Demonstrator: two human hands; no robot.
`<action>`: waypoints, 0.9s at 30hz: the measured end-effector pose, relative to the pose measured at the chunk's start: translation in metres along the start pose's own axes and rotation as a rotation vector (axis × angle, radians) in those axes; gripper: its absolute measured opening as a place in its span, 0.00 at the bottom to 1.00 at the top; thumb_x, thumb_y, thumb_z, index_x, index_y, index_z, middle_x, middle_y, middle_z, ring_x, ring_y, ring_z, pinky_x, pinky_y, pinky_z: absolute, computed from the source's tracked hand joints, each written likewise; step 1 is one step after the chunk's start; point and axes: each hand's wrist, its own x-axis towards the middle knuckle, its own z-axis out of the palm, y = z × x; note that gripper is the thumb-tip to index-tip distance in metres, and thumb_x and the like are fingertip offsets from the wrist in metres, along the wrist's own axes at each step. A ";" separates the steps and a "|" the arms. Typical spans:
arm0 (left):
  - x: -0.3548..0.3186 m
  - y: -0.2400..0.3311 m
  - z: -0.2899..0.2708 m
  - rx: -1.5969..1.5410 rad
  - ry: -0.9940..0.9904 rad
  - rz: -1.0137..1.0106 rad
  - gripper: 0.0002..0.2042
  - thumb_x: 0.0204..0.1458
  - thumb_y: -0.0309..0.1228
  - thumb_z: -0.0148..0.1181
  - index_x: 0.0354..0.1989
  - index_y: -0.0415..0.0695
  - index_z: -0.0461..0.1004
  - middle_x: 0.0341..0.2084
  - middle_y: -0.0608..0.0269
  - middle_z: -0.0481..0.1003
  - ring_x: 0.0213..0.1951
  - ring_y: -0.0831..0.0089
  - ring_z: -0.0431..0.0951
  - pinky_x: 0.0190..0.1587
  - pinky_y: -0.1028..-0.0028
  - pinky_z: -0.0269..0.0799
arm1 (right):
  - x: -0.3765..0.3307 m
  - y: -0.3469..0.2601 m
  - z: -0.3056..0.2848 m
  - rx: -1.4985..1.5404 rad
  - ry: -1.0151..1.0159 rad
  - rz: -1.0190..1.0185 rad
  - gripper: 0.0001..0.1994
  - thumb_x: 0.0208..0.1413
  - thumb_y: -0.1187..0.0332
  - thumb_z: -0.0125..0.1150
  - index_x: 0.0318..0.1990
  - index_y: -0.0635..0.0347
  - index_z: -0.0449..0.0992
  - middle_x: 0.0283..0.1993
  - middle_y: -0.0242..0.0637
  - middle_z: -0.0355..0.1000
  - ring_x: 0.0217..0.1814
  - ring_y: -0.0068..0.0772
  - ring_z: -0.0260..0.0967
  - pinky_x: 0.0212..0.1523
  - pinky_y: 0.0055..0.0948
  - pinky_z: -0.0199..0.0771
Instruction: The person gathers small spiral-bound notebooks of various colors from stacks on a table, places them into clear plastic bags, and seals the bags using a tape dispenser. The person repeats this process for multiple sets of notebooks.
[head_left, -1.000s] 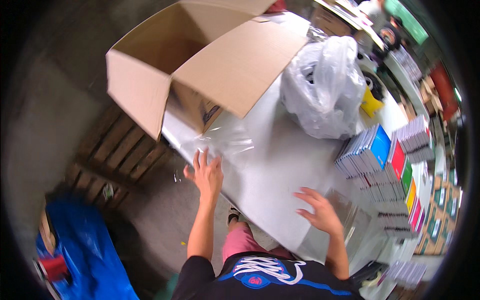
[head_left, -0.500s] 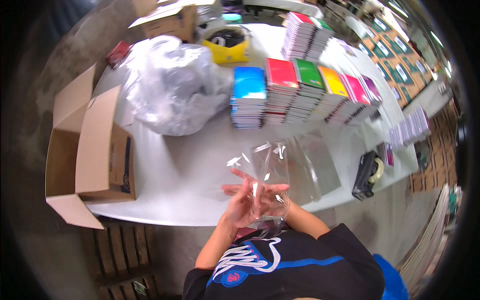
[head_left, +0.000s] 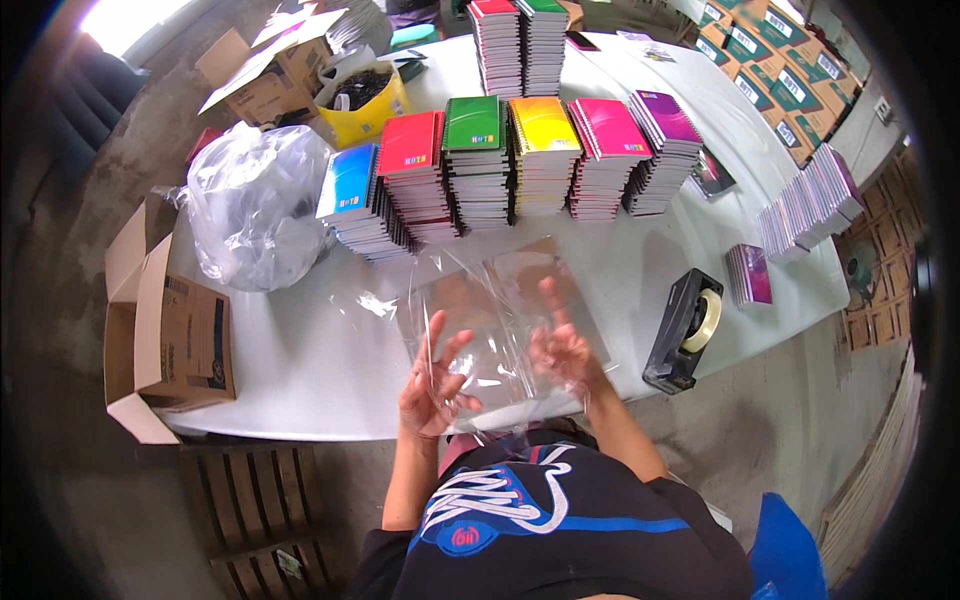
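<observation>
A clear plastic bag hangs between and around my hands, its glossy film catching the light. My left hand is at the bag's left side, palm turned inward, fingers apart and slightly bent. At the right side, my right hand shows through the film, index finger stretched forward. Whether each hand is inside the bag or behind its film, I cannot tell. Flat clear plastic sleeves lie on the table under the hands. Beyond them stand stacks of spiral notebooks with blue, red, green, yellow, pink and purple covers.
A black tape dispenser stands right of my hands, near small purple notebooks and a longer notebook row. Leftward are an open cardboard box and a bulky plastic bundle. A yellow container stands behind.
My hands have moved from crossed together to apart, left hand leftward and right hand rightward, spreading the bag's film. The view has shifted, so the notebook stacks appear further left.
</observation>
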 end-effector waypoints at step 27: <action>0.051 -0.060 -0.098 2.492 -0.078 -0.168 0.34 0.50 0.61 0.45 0.65 0.63 0.53 0.67 0.61 0.45 0.68 0.56 0.38 0.60 0.37 0.30 | -0.099 -0.007 0.026 -1.994 1.329 -0.849 0.22 0.43 0.68 0.70 0.47 0.57 0.70 0.47 0.39 0.63 0.48 0.37 0.62 0.39 0.30 0.66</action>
